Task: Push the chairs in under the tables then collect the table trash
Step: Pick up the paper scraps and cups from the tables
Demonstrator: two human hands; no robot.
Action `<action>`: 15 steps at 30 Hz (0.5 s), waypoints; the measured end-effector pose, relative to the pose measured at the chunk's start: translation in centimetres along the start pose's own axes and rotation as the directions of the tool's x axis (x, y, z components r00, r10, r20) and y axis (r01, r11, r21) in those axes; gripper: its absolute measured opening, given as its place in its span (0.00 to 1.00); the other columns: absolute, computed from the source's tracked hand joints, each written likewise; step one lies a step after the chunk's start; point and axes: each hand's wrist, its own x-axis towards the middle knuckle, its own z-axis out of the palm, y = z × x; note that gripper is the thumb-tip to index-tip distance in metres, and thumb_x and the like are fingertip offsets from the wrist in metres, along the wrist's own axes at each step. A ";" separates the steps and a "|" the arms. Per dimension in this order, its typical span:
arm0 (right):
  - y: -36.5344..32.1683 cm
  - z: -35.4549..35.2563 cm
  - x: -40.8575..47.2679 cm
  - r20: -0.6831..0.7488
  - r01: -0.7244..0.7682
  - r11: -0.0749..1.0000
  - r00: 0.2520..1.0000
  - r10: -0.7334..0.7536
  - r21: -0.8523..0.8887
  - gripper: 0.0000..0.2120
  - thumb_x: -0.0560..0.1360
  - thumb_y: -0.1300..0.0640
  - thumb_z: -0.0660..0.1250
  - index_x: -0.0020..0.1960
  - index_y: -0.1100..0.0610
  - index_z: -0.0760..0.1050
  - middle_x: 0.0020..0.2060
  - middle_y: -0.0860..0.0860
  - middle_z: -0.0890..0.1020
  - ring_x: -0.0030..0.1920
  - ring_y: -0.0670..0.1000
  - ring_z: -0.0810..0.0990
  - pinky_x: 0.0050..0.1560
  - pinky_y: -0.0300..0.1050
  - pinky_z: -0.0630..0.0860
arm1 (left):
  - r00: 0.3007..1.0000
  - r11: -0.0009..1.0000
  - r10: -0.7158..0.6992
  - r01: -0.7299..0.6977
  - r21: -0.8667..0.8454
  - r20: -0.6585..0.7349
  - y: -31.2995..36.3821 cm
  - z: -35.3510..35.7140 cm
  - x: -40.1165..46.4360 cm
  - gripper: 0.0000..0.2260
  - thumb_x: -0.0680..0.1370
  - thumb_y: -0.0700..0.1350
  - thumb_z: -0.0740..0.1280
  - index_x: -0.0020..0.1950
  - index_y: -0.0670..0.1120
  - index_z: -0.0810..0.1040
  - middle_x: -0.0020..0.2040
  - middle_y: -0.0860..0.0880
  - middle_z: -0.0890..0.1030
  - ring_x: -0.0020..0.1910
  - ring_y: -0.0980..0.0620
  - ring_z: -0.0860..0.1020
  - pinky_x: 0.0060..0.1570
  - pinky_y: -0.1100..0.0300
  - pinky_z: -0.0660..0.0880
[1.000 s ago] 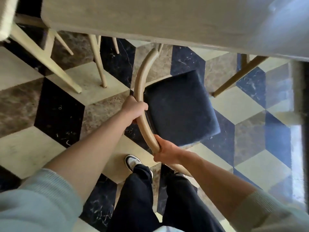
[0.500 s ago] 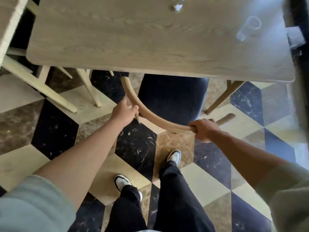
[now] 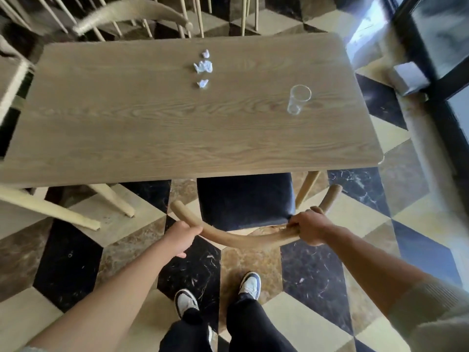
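The table [image 3: 157, 128] fills the upper view, with a chair [image 3: 243, 199] at its near edge, the dark seat partly under the top and the curved backrest [image 3: 241, 237] still out. The right hand [image 3: 308, 228] grips the backrest near its right end, fingers curled round the wood. The left hand [image 3: 181, 237] holds it near the left end, fingers wrapped under. A clear cup [image 3: 298, 99] stands on the table's right side. Three crumpled paper scraps [image 3: 203, 66] lie near the far middle.
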 end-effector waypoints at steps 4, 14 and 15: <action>0.3 -4.3 1.8 -0.056 -0.028 0.874 0.996 0.063 0.485 0.22 0.74 0.74 0.58 0.49 0.53 0.84 0.44 0.49 0.86 0.47 0.49 0.85 0.50 0.40 0.79 | 0.997 0.970 -0.053 0.064 0.233 -0.055 1.7 -2.5 -0.6 0.09 0.79 0.45 0.61 0.50 0.40 0.77 0.37 0.48 0.88 0.33 0.48 0.83 0.32 0.58 0.79; -0.1 -16.9 9.6 -0.505 -0.035 0.706 0.674 0.540 0.708 0.23 0.72 0.56 0.71 0.66 0.54 0.73 0.59 0.57 0.77 0.59 0.59 0.76 0.60 0.52 0.73 | 0.941 0.953 0.303 -0.294 0.078 -0.152 11.5 -7.8 4.3 0.08 0.79 0.40 0.67 0.43 0.43 0.84 0.34 0.45 0.86 0.29 0.50 0.81 0.26 0.58 0.75; -0.3 -18.0 10.7 -0.526 -0.036 0.705 0.638 0.562 0.709 0.29 0.71 0.55 0.72 0.70 0.53 0.69 0.62 0.58 0.73 0.61 0.60 0.73 0.63 0.55 0.71 | 0.936 0.944 0.326 -0.317 0.089 -0.133 12.6 -8.5 5.6 0.07 0.79 0.40 0.67 0.43 0.43 0.84 0.34 0.45 0.86 0.29 0.50 0.81 0.26 0.59 0.75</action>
